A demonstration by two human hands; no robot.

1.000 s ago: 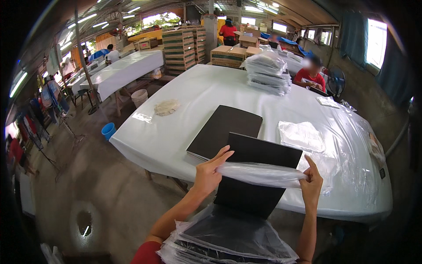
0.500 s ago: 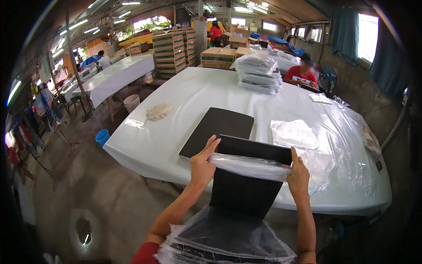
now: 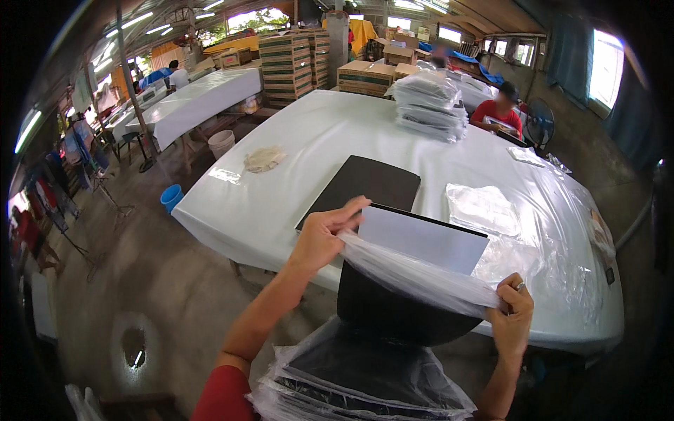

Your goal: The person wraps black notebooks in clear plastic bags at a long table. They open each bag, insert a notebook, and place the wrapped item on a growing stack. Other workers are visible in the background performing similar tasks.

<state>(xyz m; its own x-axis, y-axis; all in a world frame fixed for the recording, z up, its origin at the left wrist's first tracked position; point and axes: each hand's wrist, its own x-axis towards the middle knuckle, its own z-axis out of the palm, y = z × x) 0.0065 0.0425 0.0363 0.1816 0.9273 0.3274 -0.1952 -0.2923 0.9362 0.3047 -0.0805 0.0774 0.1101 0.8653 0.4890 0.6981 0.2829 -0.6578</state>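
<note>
In front of me stands a flat black panel (image 3: 379, 305), tilted, with a pale grey face (image 3: 414, 242) showing in its upper part. Clear plastic film (image 3: 421, 277), gathered into a band like a bag mouth, crosses it. My left hand (image 3: 324, 235) is closed on the film's left end, its fingers slightly blurred beside the panel's upper left corner. Lower down, my right hand (image 3: 512, 319) grips the right end in a fist, off the panel's edge. Below lies a stack of plastic-wrapped black panels (image 3: 365, 375). Another black panel pile (image 3: 361, 186) rests on the table beyond.
The white-covered table (image 3: 281, 189) holds a pile of clear bags (image 3: 484, 209), a round cream cloth (image 3: 265, 159) and a stack of wrapped panels (image 3: 428, 105). A person in red (image 3: 495, 116) sits across. A blue bucket (image 3: 171, 196) stands left on the floor.
My right hand has moved down and right, stretching the film, and left the panel's upper right corner. The panel's upper part now shows pale grey instead of black. The view has shifted slightly.
</note>
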